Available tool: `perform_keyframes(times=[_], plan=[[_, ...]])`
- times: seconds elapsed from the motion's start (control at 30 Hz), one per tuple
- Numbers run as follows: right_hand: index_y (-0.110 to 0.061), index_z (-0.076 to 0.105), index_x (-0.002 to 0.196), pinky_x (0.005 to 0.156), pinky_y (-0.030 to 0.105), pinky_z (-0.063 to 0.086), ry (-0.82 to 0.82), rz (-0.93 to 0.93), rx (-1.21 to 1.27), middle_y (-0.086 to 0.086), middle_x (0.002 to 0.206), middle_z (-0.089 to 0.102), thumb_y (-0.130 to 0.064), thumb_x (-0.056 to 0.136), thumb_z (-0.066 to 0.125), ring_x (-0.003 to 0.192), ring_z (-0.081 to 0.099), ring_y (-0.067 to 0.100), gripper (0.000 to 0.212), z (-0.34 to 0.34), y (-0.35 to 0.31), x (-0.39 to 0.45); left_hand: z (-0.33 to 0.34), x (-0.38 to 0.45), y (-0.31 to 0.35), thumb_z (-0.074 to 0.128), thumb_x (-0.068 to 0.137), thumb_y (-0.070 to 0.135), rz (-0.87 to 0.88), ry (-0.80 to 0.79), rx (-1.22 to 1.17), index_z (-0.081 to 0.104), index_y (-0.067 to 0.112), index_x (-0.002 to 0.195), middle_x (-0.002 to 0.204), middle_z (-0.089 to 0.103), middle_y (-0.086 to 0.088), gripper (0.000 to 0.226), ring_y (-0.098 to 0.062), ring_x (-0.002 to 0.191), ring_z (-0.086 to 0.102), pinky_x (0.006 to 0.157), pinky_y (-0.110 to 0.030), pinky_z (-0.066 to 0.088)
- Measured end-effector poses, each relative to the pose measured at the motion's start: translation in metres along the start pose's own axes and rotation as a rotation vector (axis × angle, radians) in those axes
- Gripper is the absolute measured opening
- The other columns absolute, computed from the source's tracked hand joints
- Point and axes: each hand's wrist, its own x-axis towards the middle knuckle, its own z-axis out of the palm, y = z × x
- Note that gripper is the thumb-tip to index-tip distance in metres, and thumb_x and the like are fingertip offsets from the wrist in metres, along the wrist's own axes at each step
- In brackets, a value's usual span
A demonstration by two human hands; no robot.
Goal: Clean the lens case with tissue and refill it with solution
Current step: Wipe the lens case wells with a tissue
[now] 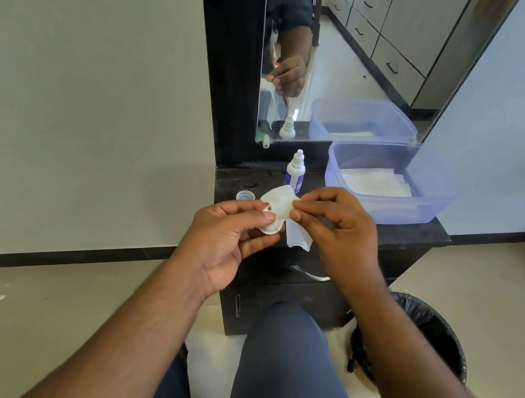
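Wiping is the step in hand, by my reading: the left hand (230, 235) pinches the lens case (271, 224) between thumb and fingers, held in the air above the front edge of the dark tabletop (404, 234), while the right hand (336, 228) pinches the tissue (279, 201) against the case. Each grip is clamped, the left on the case and the right on the tissue.

To do it well, I would keep the case steady in the left grip and push a fold of tissue down into the well with 1 fingertip, turning it so the whole inside is dried, not only the rim. The loose tail of tissue hanging below the right fingers should stay out of the way. How many wells the case has cannot be told, as the tissue covers most of it.

Counted: 1 lens case, 1 tissue in use, 1 small cap (245, 195) lying on the tabletop left of the hands, 1 solution bottle (295, 171) standing upright behind them, still capped, and 1 clear tub (433, 206) with more tissues folded inside. A lined bin (440, 332) stands on the floor to the right.
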Motion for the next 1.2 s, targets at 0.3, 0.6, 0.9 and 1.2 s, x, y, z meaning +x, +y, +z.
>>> perform_keyframes(times=[0.3,0.6,0.9,1.2], plan=[[-0.010,0.074,0.093,0.077,0.009,0.047,0.066,-0.030,-0.146,0.000,0.092,0.064,-0.011,0.081,0.073,0.086,0.060,0.003,0.012,0.005,-0.002,-0.004,0.005,0.000,-0.009,0.072,0.076,-0.007,0.030,0.008,0.030,0.071,0.002,0.086,0.094,0.074,-0.018,0.014,-0.027,0.081,0.074,0.061,-0.029,0.059],[-0.011,0.074,0.092,0.079,0.007,0.046,0.043,0.024,-0.189,-0.004,0.093,0.064,-0.013,0.081,0.072,0.086,0.059,0.004,0.012,0.008,-0.016,0.004,0.005,0.004,-0.003,0.073,0.075,-0.007,0.084,0.014,0.050,0.071,0.006,0.076,0.103,0.072,-0.013,0.013,-0.028,0.083,0.074,0.065,-0.032,0.060],[-0.018,0.073,0.099,0.079,0.003,0.042,-0.112,0.042,-0.216,-0.013,0.095,0.054,-0.019,0.083,0.070,0.088,0.054,-0.002,0.017,0.007,-0.016,0.007,-0.001,0.003,-0.007,0.068,0.077,-0.011,0.009,-0.047,0.012,0.065,0.003,0.083,0.088,0.074,-0.016,0.015,-0.026,0.077,0.074,0.063,-0.031,0.061],[-0.018,0.072,0.103,0.095,0.035,0.045,-0.245,-0.133,-0.290,-0.002,0.112,0.056,-0.016,0.085,0.068,0.114,0.047,0.018,0.019,0.004,-0.008,0.005,-0.011,0.008,-0.006,0.063,0.079,0.006,-0.166,-0.223,-0.089,0.067,0.000,0.092,0.085,0.075,-0.013,0.016,-0.020,0.077,0.074,0.068,-0.029,0.061]])
